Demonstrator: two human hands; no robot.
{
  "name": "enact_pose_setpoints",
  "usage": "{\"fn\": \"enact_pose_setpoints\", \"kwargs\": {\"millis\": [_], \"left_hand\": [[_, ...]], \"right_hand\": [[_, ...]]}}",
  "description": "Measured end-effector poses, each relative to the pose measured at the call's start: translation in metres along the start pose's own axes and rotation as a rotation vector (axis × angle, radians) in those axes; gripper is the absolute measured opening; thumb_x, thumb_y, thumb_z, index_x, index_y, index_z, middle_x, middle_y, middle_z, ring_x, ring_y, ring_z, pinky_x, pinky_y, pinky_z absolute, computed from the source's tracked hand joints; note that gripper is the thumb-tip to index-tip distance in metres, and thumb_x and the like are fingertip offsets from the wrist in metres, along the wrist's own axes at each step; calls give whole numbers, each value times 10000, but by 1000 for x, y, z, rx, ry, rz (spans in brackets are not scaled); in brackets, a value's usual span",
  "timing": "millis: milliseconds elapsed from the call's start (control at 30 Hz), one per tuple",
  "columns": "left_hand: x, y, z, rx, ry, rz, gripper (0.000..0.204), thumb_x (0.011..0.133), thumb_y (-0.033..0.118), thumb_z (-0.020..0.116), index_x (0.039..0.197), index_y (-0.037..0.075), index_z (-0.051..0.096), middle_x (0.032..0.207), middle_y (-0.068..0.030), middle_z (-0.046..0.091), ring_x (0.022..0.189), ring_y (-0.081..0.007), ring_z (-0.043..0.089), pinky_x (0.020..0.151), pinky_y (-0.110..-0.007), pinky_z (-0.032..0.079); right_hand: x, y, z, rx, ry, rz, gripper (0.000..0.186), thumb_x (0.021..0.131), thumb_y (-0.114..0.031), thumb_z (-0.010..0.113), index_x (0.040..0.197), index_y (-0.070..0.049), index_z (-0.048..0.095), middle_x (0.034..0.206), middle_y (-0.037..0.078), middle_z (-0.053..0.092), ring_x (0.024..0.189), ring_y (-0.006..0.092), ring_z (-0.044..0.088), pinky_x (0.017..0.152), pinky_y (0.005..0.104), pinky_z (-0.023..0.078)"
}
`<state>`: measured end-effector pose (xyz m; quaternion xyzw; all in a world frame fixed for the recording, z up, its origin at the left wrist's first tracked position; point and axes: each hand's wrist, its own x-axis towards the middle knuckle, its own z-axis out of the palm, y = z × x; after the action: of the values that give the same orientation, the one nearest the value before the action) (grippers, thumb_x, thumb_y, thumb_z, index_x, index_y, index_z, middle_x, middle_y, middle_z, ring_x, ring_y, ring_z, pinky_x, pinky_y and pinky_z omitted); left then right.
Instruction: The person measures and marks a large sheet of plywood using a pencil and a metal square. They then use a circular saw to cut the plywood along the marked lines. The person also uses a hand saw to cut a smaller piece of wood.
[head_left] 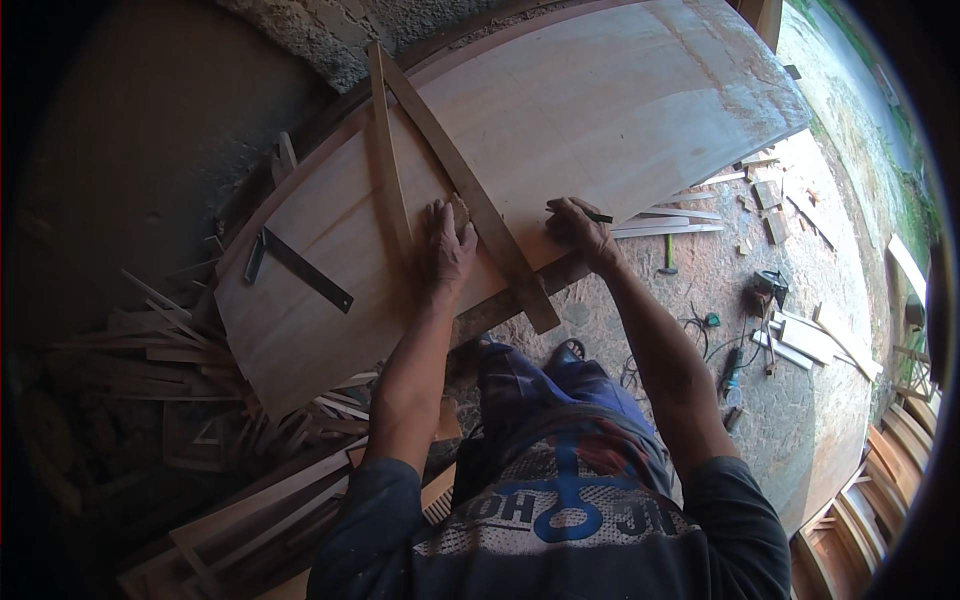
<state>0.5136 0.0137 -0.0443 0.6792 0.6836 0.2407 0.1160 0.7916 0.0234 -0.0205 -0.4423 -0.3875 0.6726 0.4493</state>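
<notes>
A large pale plywood sheet (pixel 570 120) lies in front of me. Across it runs a long wooden board (pixel 470 185), its near end past the sheet's edge. A thinner wooden strip (pixel 392 165) slants beside it, the two meeting at the far end. My left hand (pixel 450 250) rests between strip and board with its fingers stretched out. A small wood piece (pixel 460 208) shows at its fingertips. To the right of the board, my right hand (pixel 580 230) is closed round a dark pencil-like stick (pixel 599 217). On the sheet's left part lies a try square (pixel 305 268).
Wood offcuts (pixel 170 350) pile up at the left, and frame-like timber (pixel 250 515) lies lower left. On the floor at right are a hammer (pixel 669 255), a corded power tool (pixel 768 288), another tool (pixel 733 378) and loose blocks (pixel 775 228). A rough wall (pixel 310 35) borders the far side.
</notes>
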Motion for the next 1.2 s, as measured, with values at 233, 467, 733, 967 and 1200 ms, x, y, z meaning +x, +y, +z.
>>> {"fn": "enact_pose_setpoints", "kwargs": {"millis": [233, 467, 733, 967, 1200], "left_hand": [[0, 3, 0, 40, 17, 34, 604, 942, 239, 566, 1432, -84, 425, 1524, -310, 378, 1455, -447, 310, 1211, -476, 288], [0, -4, -1, 141, 41, 133, 597, 952, 253, 546, 1422, -98, 431, 1522, -315, 374, 1447, -456, 320, 1214, -497, 277], [-2, 12, -14, -2, 68, 105, 577, 970, 239, 536, 1449, -56, 409, 1511, -320, 376, 1429, -474, 338, 1199, -529, 280], [-3, 15, -26, 50, -8, 67, 626, 962, 243, 551, 1460, -83, 356, 1531, -316, 347, 1450, -459, 309, 1205, -517, 267], [2, 13, -20, 30, -15, 74, 629, 934, 242, 579, 1430, -95, 392, 1506, -316, 380, 1438, -451, 331, 1207, -516, 267]], "right_hand": [[0, 4, 7, -2, 175, -154, 475, 996, -466, 593, 1129, -10, 619, 747, 42, 575, 668, 133, 592, 680, 307, 554], [41, -26, 46, -127, 168, -122, 450, 998, -433, 618, 1143, -7, 623, 761, 39, 586, 638, 109, 567, 629, 298, 545], [167, -42, 95, -422, 129, -309, 309, 975, -328, 640, 1049, -32, 687, 766, 100, 647, 682, 203, 647, 634, 348, 524], [272, -59, 155, -745, 56, -513, 297, 970, -317, 591, 916, -33, 657, 876, 224, 682, 858, 428, 673, 706, 465, 519], [311, -49, 170, -866, 55, -597, 263, 973, -319, 557, 973, -79, 664, 940, 218, 695, 924, 447, 661, 754, 488, 518]]}}
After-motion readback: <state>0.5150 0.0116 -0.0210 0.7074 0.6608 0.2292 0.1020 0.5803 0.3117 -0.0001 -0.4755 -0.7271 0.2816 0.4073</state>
